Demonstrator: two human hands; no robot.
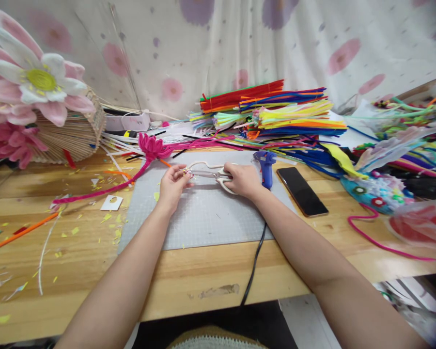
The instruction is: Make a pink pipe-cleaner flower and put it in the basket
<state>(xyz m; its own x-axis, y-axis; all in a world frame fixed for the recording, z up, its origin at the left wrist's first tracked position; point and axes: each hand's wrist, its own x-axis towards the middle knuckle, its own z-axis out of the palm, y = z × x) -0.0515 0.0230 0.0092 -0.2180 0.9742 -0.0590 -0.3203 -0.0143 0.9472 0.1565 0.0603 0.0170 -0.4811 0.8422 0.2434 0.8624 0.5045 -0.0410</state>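
My right hand (242,179) is closed round the white handles of a pair of scissors (208,174), whose blades point left. Their tips reach a small tuft of thin white, yellow and reddish strands (189,172). My left hand (174,186) pinches this tuft between thumb and fingers; its exact kind is too small to make out. From there a white pipe cleaner (203,163) curves across toward my right hand. Both hands are above a grey cutting mat (207,218). A pink pipe-cleaner flower (151,148) with a long stem lies just beyond my left hand.
A blue glue gun (265,169) stands right of my right hand, beside a black phone (302,191). Bundles of coloured pipe cleaners (294,116) are piled behind the mat. Fluffy flowers (39,80) lean at far left. Yellow scraps (107,218) litter the wooden table (90,261).
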